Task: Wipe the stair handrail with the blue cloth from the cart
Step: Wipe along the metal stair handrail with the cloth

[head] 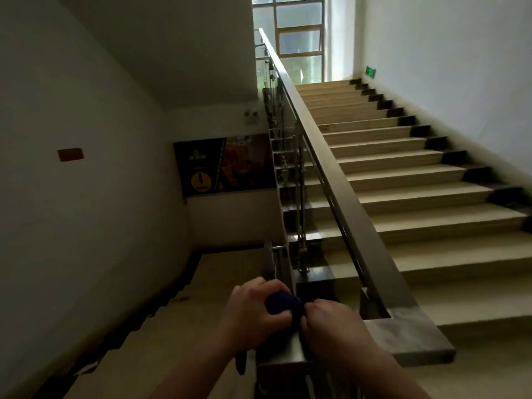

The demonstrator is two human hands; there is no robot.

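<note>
We have the blue cloth [283, 303] bunched between our left hand [253, 312] and right hand [331, 326], both pinching it over the handrail [339, 191] end; the whole rail ahead looks unwiped.

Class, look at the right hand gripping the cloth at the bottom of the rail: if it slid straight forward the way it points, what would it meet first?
The right hand points up-left into the bunched blue cloth, so it would likely meet that first, then the left hand just beyond. Depth is uncertain.
</note>
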